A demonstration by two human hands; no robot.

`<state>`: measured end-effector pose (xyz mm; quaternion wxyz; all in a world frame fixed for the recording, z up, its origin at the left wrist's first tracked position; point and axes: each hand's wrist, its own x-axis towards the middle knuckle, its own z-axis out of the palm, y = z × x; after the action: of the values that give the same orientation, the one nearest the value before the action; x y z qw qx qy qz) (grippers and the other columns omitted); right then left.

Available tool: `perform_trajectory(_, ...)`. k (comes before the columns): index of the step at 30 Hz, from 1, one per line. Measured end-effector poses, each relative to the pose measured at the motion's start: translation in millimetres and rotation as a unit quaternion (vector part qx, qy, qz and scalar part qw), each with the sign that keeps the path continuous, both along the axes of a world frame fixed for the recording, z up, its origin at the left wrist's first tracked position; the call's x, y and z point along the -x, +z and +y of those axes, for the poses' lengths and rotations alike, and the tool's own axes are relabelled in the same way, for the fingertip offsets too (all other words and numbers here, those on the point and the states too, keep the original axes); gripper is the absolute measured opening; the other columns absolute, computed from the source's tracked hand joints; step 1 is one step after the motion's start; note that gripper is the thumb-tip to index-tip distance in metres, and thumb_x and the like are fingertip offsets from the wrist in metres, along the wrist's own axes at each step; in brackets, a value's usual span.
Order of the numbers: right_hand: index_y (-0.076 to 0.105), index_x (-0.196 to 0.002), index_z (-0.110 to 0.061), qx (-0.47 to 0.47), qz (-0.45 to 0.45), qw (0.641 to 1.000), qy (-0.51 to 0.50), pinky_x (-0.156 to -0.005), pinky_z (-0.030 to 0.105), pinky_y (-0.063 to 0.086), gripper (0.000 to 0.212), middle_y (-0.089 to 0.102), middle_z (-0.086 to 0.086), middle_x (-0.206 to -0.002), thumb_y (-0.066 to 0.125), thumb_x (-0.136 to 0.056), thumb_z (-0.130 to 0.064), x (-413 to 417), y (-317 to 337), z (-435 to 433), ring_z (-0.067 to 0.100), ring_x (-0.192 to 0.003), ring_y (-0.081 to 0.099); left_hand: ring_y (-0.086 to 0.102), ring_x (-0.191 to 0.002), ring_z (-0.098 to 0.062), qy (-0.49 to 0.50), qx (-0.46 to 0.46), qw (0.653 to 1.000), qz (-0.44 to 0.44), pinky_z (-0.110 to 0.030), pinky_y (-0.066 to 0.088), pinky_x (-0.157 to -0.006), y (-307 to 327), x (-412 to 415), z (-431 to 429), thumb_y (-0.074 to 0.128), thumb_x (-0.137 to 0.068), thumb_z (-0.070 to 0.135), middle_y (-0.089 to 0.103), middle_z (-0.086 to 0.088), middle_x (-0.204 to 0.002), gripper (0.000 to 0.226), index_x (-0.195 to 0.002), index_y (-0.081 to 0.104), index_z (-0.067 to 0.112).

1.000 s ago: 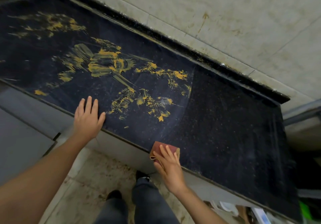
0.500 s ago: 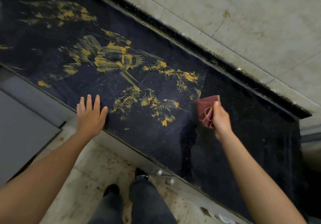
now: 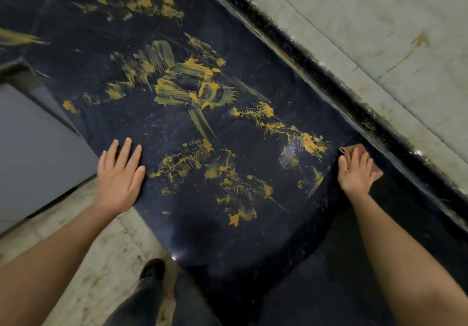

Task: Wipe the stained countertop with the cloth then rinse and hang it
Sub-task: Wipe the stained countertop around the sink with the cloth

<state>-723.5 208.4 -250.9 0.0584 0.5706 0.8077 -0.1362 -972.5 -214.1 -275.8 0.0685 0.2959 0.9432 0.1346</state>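
Since half a second ago the right hand point(image 3: 355, 172) has carried the cloth point(image 3: 364, 157) farther back across the countertop point(image 3: 253, 237), and it is now lying close to the rear edge, just beside the black back strip point(image 3: 316, 72) under the wall point(image 3: 367, 16). The hand is pressing down flat on the reddish cloth with fingers spread over it; only the cloth's far edge and right corner are showing beyond the fingers. The cloth is sitting just right of the nearest yellow stains point(image 3: 291, 133), at the boundary where the stone is looking darker and wiped. The left hand point(image 3: 119, 173) is resting open, palm down, fingers together, on the front edge of the countertop, holding nothing, exactly where it lay before. Yellow smears are covering the middle and far left of the dark surface between the two hands. A dark shoe point(image 3: 152, 268) is standing on the pale floor point(image 3: 96, 262) below.
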Motion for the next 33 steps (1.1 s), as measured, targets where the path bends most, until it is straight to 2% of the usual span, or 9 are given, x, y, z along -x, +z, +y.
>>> perform_trajectory(5, 0.015, -0.148, -0.013, -0.01, 0.019, 0.999, 0.045, -0.114, 0.048, -0.001, 0.054, 0.007, 0.013, -0.157, 0.024, -0.1, -0.037, 36, -5, 54, 0.028, -0.145, 0.002, 0.023, -0.134, -0.043, -0.008, 0.004, 1.0, 0.023, -0.017, -0.013, -0.108, -2, 1, -3, 0.014, -0.093, 0.041, 0.034, -0.022, -0.144, 0.066, -0.134, 0.043, -0.001)
perform_trajectory(10, 0.02, -0.148, -0.018, -0.018, 0.032, 0.997, 0.072, -0.114, 0.049, -0.003, 0.051, 0.008, 0.012, -0.157, 0.024, -0.101, -0.036, 37, -4, 46, 0.028, -0.145, 0.003, 0.023, -0.133, -0.043, -0.006, -0.012, 0.999, 0.034, -0.016, -0.012, -0.107, -3, 1, -2, 0.015, -0.092, 0.041, 0.034, -0.023, -0.144, 0.065, -0.135, 0.043, -0.001)
perform_trajectory(12, 0.021, -0.147, -0.02, -0.01, 0.038, 0.994, 0.105, -0.114, 0.045, -0.005, 0.049, 0.008, 0.01, -0.157, 0.025, -0.101, -0.036, 34, -3, 26, 0.027, -0.145, 0.002, 0.022, -0.134, -0.042, -0.002, -0.017, 0.999, 0.04, -0.019, -0.008, -0.109, -3, 1, -1, 0.014, -0.092, 0.043, 0.033, -0.022, -0.145, 0.067, -0.135, 0.042, 0.0)
perform_trajectory(16, 0.025, -0.146, -0.024, 0.007, 0.053, 0.988, 0.144, -0.115, 0.044, -0.004, 0.048, 0.008, 0.006, -0.157, 0.027, -0.1, -0.036, 22, -4, -25, 0.023, -0.145, 0.0, 0.019, -0.136, -0.04, 0.002, -0.017, 0.999, 0.03, -0.042, 0.009, -0.111, -2, -1, 1, 0.011, -0.09, 0.046, 0.03, -0.02, -0.147, 0.071, -0.138, 0.039, 0.002)
perform_trajectory(23, 0.025, -0.146, -0.024, 0.037, 0.042, 0.984, 0.169, -0.112, 0.034, -0.016, 0.047, 0.007, 0.003, -0.157, 0.025, -0.1, -0.036, 5, 4, -136, 0.019, -0.145, -0.003, 0.018, -0.136, -0.041, -0.011, -0.024, 1.0, 0.011, -0.05, 0.011, -0.11, -1, 0, 1, 0.008, -0.087, 0.049, 0.03, -0.02, -0.147, 0.076, -0.138, 0.04, 0.003)
perform_trajectory(25, 0.026, -0.145, -0.024, 0.052, 0.05, 0.981, 0.182, -0.108, 0.03, -0.02, 0.061, 0.008, 0.003, -0.157, 0.012, -0.094, -0.052, -1, 9, -179, 0.018, -0.145, -0.004, 0.019, -0.136, -0.042, -0.011, -0.016, 1.0, -0.001, -0.052, 0.012, -0.109, 2, 1, 1, 0.009, -0.087, 0.048, 0.03, -0.021, -0.147, 0.075, -0.137, 0.041, 0.003)
perform_trajectory(27, 0.03, -0.144, -0.023, 0.058, 0.08, 0.975, 0.202, -0.106, 0.032, -0.025, 0.095, 0.009, 0.004, -0.156, -0.012, -0.074, -0.071, -7, 10, -222, 0.015, -0.143, -0.008, 0.023, -0.133, -0.046, -0.026, -0.017, 0.999, -0.006, -0.057, 0.017, -0.106, 5, -1, 0, 0.015, -0.09, 0.042, 0.034, -0.025, -0.144, 0.068, -0.133, 0.045, -0.001)
perform_trajectory(29, 0.033, -0.143, -0.023, 0.067, 0.107, 0.971, 0.202, -0.107, 0.033, -0.025, 0.107, 0.011, 0.003, -0.155, -0.019, -0.066, -0.076, -12, 7, -263, 0.011, -0.137, -0.012, 0.024, -0.132, -0.049, -0.042, -0.034, 0.999, 0.002, -0.059, 0.018, -0.105, 4, -2, -2, 0.02, -0.092, 0.036, 0.035, -0.028, -0.142, 0.061, -0.131, 0.046, -0.004)
perform_trajectory(33, 0.052, -0.131, -0.019, 0.044, 0.129, 0.968, 0.21, -0.111, 0.026, -0.013, 0.077, 0.035, 0.01, -0.147, 0.004, -0.09, -0.063, -13, 3, -339, 0.028, -0.136, 0.013, 0.013, -0.138, -0.041, -0.034, -0.043, 0.998, -0.013, -0.052, 0.008, -0.111, 3, -3, -4, 0.026, -0.097, 0.035, 0.024, -0.022, -0.149, 0.054, -0.137, 0.039, 0.001)
